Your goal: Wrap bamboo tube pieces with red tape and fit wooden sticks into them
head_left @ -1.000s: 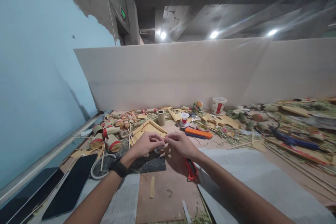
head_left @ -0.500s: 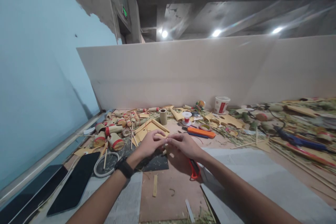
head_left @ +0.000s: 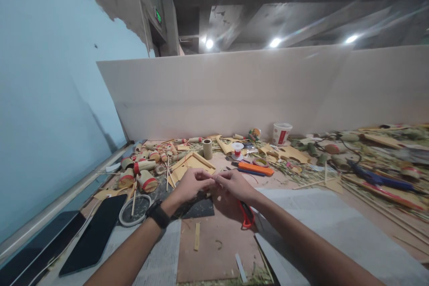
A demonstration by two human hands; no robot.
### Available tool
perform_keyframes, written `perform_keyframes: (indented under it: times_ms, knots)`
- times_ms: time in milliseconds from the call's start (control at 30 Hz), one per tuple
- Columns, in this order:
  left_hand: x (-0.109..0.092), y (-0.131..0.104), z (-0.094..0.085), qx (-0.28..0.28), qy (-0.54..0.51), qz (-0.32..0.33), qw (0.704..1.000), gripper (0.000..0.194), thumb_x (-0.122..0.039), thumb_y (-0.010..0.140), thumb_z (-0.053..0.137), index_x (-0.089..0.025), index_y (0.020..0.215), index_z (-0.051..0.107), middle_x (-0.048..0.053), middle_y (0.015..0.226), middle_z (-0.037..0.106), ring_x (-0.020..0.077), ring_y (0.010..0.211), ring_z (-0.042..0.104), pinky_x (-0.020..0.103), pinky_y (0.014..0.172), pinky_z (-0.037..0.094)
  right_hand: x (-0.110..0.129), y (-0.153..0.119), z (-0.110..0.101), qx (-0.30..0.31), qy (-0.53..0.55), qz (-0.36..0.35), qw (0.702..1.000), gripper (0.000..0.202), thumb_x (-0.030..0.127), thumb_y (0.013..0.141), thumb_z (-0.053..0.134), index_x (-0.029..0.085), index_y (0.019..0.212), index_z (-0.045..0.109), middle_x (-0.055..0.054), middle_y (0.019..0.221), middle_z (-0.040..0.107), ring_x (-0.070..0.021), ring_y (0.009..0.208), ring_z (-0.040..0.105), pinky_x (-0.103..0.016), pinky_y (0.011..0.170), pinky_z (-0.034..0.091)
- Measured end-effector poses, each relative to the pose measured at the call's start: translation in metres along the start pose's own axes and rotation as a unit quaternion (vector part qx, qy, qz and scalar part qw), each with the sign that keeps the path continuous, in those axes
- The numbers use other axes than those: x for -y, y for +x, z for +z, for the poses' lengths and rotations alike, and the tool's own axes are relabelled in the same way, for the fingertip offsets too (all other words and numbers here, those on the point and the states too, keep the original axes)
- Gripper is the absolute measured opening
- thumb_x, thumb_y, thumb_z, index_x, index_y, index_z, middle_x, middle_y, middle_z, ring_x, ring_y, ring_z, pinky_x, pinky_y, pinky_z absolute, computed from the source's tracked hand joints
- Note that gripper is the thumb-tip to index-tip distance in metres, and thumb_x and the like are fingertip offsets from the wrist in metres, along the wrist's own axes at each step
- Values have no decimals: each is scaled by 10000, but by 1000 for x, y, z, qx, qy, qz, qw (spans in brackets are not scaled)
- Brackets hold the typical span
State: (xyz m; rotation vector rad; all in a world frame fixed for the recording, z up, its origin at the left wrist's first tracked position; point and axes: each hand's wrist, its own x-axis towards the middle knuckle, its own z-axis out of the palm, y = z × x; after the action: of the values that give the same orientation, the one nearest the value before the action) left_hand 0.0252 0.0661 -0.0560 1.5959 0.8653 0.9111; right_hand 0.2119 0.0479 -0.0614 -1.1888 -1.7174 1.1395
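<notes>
My left hand (head_left: 193,184) and my right hand (head_left: 235,184) meet fingertip to fingertip above the table, both pinched closed. Whatever lies between the fingers is too small to make out. Just behind my left hand is a yellowish wooden frame (head_left: 191,161), with an upright bamboo tube (head_left: 207,149) beyond it. A red-handled tool (head_left: 247,215) lies below my right wrist, partly hidden. Under my hands is a dark board (head_left: 200,208). An orange cutter (head_left: 255,169) rests behind my right hand.
A black phone (head_left: 95,234) and a pale ring (head_left: 135,211) lie at left. Bamboo pieces with red bands (head_left: 147,181) crowd the back left. A paper cup (head_left: 282,134), thread spool (head_left: 237,151) and blue glue gun (head_left: 378,176) stand or lie farther right. White paper (head_left: 321,228) covers the front right.
The whole view has shifted very slightly. My fingertips have drawn a little closer together, still pinched.
</notes>
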Motion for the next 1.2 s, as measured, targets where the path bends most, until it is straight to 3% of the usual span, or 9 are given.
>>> perform_keyframes:
  times_ms: [200, 433, 733, 900, 1200]
  knots:
    - [-2, 0, -4, 30, 4, -9, 999, 401, -457, 660, 830, -102, 799, 702, 42, 694, 685, 126, 625, 596, 256, 622, 454, -2, 2, 2, -32, 49, 29, 998, 389, 541, 822, 645, 172, 699, 629, 23, 571, 590, -110, 482, 547, -204, 442, 403]
    - [-6, -3, -11, 87, 33, -29, 995, 372, -461, 714, 779, -122, 805, 658, 38, 718, 683, 130, 627, 602, 253, 616, 446, -5, 6, 3, -85, 13, -52, 995, 446, 598, 852, 598, 167, 746, 631, 30, 544, 561, -116, 474, 517, -217, 455, 382]
    - [-9, -4, -21, 143, 90, 8, 986, 356, -497, 798, 692, -147, 850, 652, 5, 719, 641, 95, 574, 520, 214, 552, 397, -5, 13, 8, -125, -63, -87, 986, 437, 577, 883, 552, 168, 766, 654, 3, 612, 611, -140, 534, 552, -239, 506, 415]
    - [-10, -4, -21, 102, 115, 18, 988, 386, -522, 819, 646, -136, 831, 649, 18, 729, 624, 112, 602, 547, 221, 561, 405, -5, 14, 6, -113, -137, -111, 978, 354, 461, 883, 585, 164, 730, 701, -35, 682, 691, -164, 638, 591, -252, 589, 423]
    - [4, 3, -20, 7, 81, 3, 997, 371, -505, 775, 665, -136, 779, 629, 4, 659, 602, 122, 583, 547, 238, 568, 413, 5, -2, 8, -13, -193, -151, 969, 338, 407, 943, 543, 173, 833, 761, -33, 763, 741, -163, 678, 608, -246, 625, 407]
